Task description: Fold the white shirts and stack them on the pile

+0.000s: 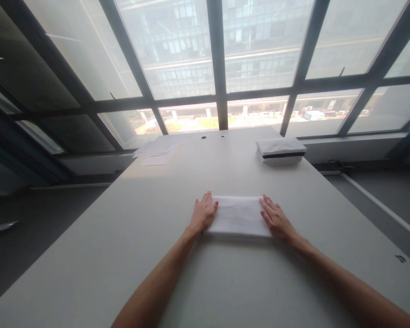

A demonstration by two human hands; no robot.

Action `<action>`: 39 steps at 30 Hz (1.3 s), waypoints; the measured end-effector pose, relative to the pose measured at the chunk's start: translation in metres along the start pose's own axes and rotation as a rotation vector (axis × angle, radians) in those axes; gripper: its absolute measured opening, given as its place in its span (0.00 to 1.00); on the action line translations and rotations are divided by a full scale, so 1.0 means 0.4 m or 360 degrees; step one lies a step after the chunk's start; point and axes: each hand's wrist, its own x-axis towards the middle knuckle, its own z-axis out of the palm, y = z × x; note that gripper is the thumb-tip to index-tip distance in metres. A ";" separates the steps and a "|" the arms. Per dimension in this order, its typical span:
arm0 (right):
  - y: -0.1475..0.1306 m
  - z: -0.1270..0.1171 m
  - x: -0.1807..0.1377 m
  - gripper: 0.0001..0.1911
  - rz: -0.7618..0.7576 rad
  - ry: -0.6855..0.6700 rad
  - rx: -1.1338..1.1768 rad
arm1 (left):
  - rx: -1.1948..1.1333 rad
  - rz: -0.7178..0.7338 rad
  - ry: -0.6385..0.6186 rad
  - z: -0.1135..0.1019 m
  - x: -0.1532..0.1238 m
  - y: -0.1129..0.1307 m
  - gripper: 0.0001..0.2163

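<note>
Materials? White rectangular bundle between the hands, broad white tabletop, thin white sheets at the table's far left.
White rectangular bundle: matte, probably folded cloth, possibly paper; soft surface ripples.
Broad white tabletop: likely laminate, satin; smooth, evenly coloured.
Thin white sheets: matte, likely paper; flat, straight-edged, overlapping.

Folded white rect. cloth (238, 217) lies mid white rect. tabletop (130, 259); bare L grip (204, 212) on its 9 o'clock edge, bare R grip (276, 221) on its 3. White/black rect. folded stack (280, 147) at 1 o'clock from cloth; flat white paper sheets (156, 158) at 11. Dark-framed glass windows (259, 45) behind tabletop, 12 o'clock.
</note>
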 end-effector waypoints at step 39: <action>-0.009 -0.043 -0.029 0.16 0.0131 0.0553 0.0636 | 0.0075 0.0952 -0.0203 -0.068 -0.106 0.153 0.27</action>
